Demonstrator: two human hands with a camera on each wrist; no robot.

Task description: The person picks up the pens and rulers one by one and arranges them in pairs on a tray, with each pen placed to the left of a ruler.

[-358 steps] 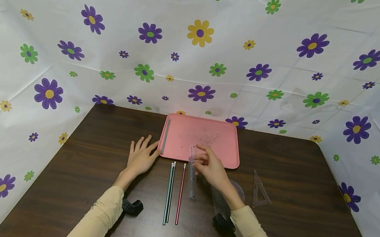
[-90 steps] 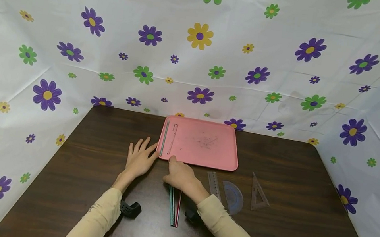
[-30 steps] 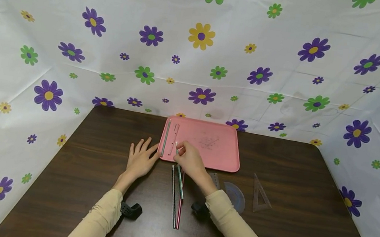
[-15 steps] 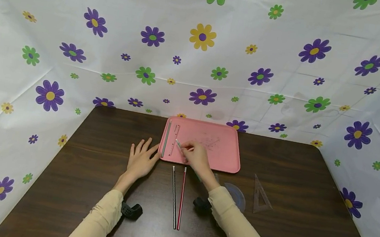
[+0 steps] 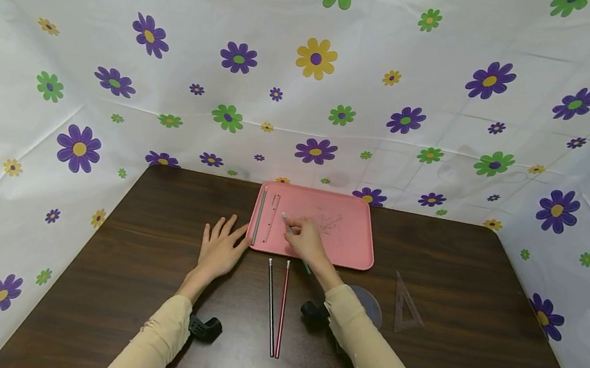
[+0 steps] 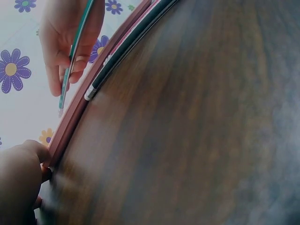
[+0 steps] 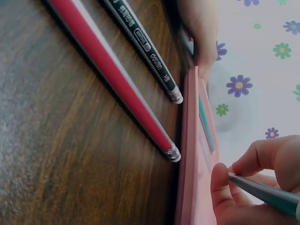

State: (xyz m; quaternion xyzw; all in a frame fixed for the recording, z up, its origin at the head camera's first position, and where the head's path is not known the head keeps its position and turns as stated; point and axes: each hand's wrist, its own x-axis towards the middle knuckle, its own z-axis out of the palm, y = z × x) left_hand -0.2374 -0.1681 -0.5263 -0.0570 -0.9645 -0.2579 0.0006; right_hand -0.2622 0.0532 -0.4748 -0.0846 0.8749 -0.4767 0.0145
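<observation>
Flower-printed cloth (image 5: 428,65) hangs behind the pink tray (image 5: 352,238), which sits near the back of a dark wooden surface (image 5: 122,261). At the tray's near left corner we find the person's left hand (image 5: 220,249), its fingers straight and spread, the thumb side touching the rim; we take this as a light hold to keep the tray from sliding.

Over the tray, left of its middle, the right hand (image 5: 308,242) has its thumb and fingers clamped on the held green pencil (image 7: 262,190). The pinch is close to the eraser end, which points toward the tray's far left, while the rest runs back under the hand past the near rim. We judge that grip suits steering the pencil by its tip; whether it touches the tray we cannot tell.

Along the tray's left side lie another green pencil (image 5: 259,216) and a narrow clear ruler (image 5: 270,218), apart and nearly parallel, apparently for neat spacing. On the near side of the tray we see a black pencil (image 5: 271,308) and a red pencil (image 5: 283,310), eraser ends toward it, perhaps for easy pick-up. Off its near right corner lie a protractor (image 5: 369,302), partly covered by the forearm, and a set square (image 5: 398,309).
</observation>
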